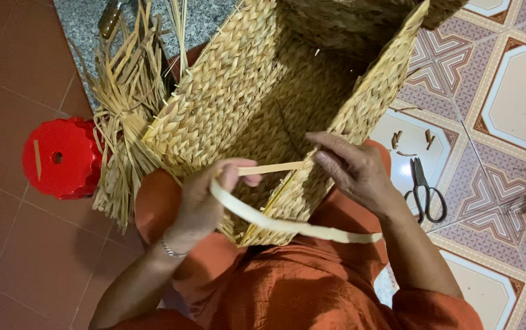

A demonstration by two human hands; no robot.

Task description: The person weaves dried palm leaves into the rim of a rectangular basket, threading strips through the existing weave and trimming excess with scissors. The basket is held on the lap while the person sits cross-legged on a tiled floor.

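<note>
A large woven straw basket [244, 91] rests on my lap, its opening turned toward me. My left hand [205, 198] pinches a pale flat straw strip [287, 226] near the basket's lower rim. The strip loops down and runs right across my orange clothing. My right hand [351, 168] presses on the basket's right rim, its fingertips on the short end of the same strip where it crosses the opening. A bundle of loose dry straw [125, 116] hangs off the basket's left side.
A red plastic stool [61, 159] stands on the brown tiles at left. Black scissors [424, 192] and a few small straw cut-offs [412, 140] lie on the patterned floor tiles at right. A grey stone slab [86, 24] shows at the top.
</note>
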